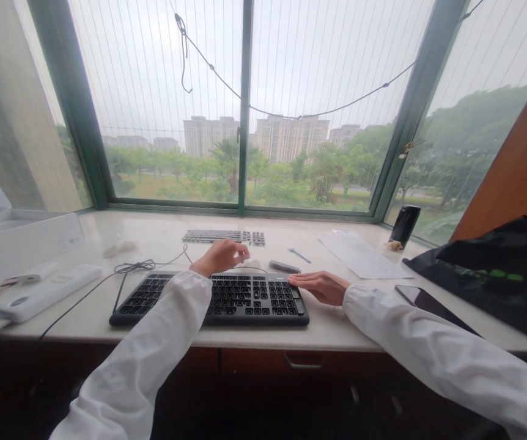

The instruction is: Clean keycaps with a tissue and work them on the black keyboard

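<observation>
A black wired keyboard (pixel 263 315) lies along the front of the white counter, its key positions looking like bare sockets. Above its back edge is my left hand (pixel 221 256), with fingers curled together in a pinch; whatever they may hold is too small to make out. My right hand (pixel 321 286) rests with outstretched fingers on the keyboard's top right corner. Behind the keyboard, dark keycaps (pixel 222 236) lie in rows laid out like a keyboard. Between the hands, just past the keyboard, sits a small dark grey tool (pixel 284 266) of unclear kind.
A blue stick (pixel 299 255) and paper sheets (pixel 362 255) lie behind my right hand. Rightward are a phone (pixel 433 305), a black bag (pixel 497 281) and a dark can (pixel 405 226). On the left are a cable (pixel 139 266), a white power strip (pixel 47 293) and a white box (pixel 25 238).
</observation>
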Tool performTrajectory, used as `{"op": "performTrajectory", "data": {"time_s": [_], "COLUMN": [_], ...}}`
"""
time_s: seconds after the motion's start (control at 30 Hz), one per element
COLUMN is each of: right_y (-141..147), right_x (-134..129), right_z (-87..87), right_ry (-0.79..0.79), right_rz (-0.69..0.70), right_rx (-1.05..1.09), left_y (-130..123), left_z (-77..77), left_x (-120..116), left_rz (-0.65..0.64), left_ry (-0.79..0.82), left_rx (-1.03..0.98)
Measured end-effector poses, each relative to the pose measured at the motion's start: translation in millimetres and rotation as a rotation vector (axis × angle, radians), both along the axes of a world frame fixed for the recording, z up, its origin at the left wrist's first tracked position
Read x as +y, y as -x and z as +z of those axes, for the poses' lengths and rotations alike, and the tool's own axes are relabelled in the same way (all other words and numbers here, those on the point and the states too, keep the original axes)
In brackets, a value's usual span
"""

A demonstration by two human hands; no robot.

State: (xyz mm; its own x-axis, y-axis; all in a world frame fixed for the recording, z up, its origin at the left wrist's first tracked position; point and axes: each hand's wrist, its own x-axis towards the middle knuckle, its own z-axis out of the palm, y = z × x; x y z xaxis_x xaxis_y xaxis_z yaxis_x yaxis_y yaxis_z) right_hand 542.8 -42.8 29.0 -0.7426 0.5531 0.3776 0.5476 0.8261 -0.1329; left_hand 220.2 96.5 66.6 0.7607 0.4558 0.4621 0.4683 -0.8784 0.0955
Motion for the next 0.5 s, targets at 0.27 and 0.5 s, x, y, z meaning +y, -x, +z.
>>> {"op": "performTrajectory", "data": {"time_s": [0.27, 0.5], "right_y": [-1, 10], "right_x": [6, -5], "right_z": [-3.7, -8.9], "right_ry": [0.001, 0.016], "right_rz": [0.052, -0.151], "right_rx": [-0.004, 0.122], "left_y": [-2, -2], "left_z": [-0.5, 1.4], "left_x": [-2, -4], "left_rz": [-0.032, -0.008], "left_ry": [-0.007, -0.052], "left_rx": [0.002, 0.015]}}
